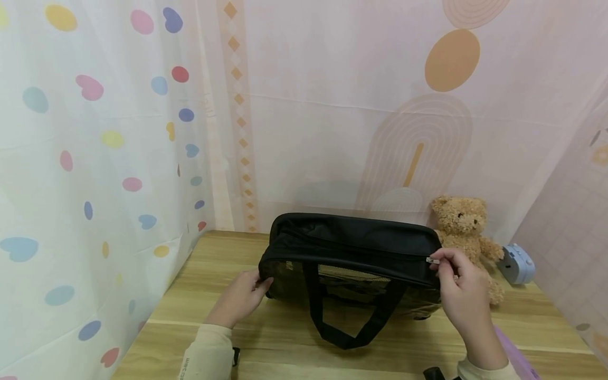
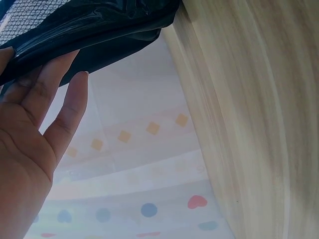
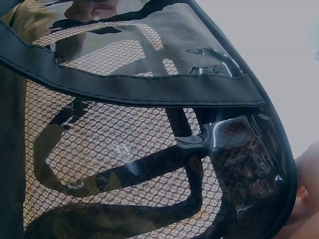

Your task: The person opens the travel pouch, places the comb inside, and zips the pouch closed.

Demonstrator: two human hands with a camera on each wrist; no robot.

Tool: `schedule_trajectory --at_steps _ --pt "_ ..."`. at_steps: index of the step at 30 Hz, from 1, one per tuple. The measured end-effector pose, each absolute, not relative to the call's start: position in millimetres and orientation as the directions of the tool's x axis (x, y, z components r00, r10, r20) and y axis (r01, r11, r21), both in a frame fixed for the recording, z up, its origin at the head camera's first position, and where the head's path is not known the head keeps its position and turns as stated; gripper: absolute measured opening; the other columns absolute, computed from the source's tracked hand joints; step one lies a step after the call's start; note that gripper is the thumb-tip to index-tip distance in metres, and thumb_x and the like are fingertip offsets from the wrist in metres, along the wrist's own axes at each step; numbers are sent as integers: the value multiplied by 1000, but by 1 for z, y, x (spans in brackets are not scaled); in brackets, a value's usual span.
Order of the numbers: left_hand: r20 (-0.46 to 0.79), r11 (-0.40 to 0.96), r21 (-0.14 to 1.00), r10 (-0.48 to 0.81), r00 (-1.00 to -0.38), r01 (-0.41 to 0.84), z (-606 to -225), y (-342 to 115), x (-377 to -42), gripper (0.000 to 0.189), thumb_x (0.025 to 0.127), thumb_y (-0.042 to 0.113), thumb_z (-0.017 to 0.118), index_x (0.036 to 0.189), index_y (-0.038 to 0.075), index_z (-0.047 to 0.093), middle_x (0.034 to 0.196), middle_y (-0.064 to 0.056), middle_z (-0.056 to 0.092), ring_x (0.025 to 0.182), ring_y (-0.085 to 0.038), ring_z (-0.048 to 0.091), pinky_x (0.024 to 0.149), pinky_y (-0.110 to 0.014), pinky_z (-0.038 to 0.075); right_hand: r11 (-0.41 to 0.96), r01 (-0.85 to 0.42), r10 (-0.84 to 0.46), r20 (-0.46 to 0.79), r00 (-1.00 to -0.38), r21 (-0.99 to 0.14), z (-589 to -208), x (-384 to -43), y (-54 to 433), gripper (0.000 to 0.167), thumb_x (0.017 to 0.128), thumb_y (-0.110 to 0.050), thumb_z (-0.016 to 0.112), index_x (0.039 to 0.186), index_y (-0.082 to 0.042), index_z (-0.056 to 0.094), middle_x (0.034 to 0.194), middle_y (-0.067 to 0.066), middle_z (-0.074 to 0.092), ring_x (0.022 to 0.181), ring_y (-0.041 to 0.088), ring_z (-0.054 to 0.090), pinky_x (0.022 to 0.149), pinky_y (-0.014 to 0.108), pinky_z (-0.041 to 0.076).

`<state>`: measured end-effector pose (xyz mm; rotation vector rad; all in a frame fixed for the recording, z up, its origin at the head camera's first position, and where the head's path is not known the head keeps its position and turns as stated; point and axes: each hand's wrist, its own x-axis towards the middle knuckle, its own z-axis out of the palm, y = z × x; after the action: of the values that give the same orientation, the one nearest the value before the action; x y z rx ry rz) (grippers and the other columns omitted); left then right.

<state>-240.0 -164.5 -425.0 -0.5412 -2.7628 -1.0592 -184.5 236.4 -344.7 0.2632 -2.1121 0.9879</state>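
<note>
A black bag (image 1: pixel 361 229) with a see-through front panel and mesh stands on the wooden table, its zipped top facing up. My left hand (image 1: pixel 242 298) grips the bag's left end, thumb on the front side; in the left wrist view other fingers (image 2: pixel 47 89) reach under the dark edge. At the right end of the top, my right hand (image 1: pixel 467 290) pinches the silver zipper pull (image 1: pixel 432 260) between thumb and forefinger. A black strap handle (image 1: pixel 349 340) hangs down the bag's front. The right wrist view shows mesh (image 3: pixel 124 134) behind clear plastic, and part of the right hand at the edge.
A brown teddy bear (image 1: pixel 463 227) sits behind the bag's right end, partly hidden by the right hand. Beside it is a light blue object (image 1: pixel 519 264). A purple item (image 1: pixel 515 353) lies by the right forearm. Patterned curtains (image 1: pixel 309 132) hang behind and left of the table (image 1: pixel 190 285).
</note>
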Motion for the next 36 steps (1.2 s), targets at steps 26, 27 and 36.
schedule_trajectory --at_steps 26,27,36 --pt "273 687 599 308 -911 411 -426 -159 -240 23 103 16 61 82 17 55 68 8 51 60 -7 46 59 -28 41 706 -301 150 551 -821 -641 -333 -175 241 19 100 3 51 107 -4 67 90 10 69 68 3 52 49 22 35" --pt "276 686 599 309 -910 414 -426 -159 -241 22 103 16 62 82 17 55 68 8 50 59 -7 45 58 -28 41 710 -324 139 576 -806 -625 -334 -175 240 19 99 5 52 106 -3 67 89 10 69 67 3 52 49 22 35" --pt "282 684 597 310 -908 419 -427 -159 -240 19 104 16 61 85 16 57 69 8 51 61 -7 46 60 -29 41 680 -440 47 634 -772 -587 -335 -176 237 19 100 9 53 105 -2 68 92 10 69 79 -2 56 51 20 37"
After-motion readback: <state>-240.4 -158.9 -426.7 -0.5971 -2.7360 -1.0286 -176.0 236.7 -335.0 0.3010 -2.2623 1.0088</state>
